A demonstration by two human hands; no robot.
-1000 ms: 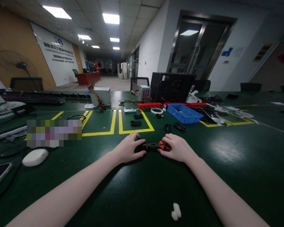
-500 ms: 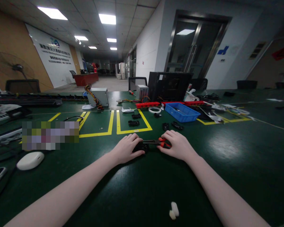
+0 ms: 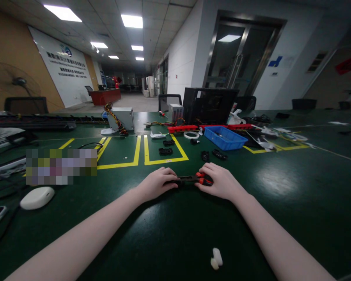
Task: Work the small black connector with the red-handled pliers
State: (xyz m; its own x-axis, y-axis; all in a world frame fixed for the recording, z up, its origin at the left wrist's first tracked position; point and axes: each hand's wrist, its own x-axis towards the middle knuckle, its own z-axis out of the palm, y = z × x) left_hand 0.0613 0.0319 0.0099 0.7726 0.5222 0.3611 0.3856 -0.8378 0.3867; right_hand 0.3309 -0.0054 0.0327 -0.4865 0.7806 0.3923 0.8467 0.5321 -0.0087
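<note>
My right hand (image 3: 219, 180) is wrapped round the red and black handles of a pair of long-nosed pliers (image 3: 190, 178). The jaws point left, to the fingertips of my left hand (image 3: 159, 182). Those fingers are closed in a pinch at the jaw tips, on a small black item (image 3: 180, 183) that is mostly hidden. Whether the jaws grip it I cannot tell. Beyond my hands lie a black bundle, perhaps coiled cable (image 3: 205, 156), and a second black bundle (image 3: 219, 154).
A blue tray (image 3: 225, 142) stands behind the bundles. Several black pieces (image 3: 165, 151) lie inside a yellow-taped box. Two small white pieces (image 3: 217, 256) rest near the front edge. To the left are a white rounded device (image 3: 37, 198) and cables. A black computer case (image 3: 209, 107) is at the back.
The black item at my left fingers shows less than before, and the pliers sit slightly lower and more level. My left hand has dipped a little. The view has shifted slightly.
</note>
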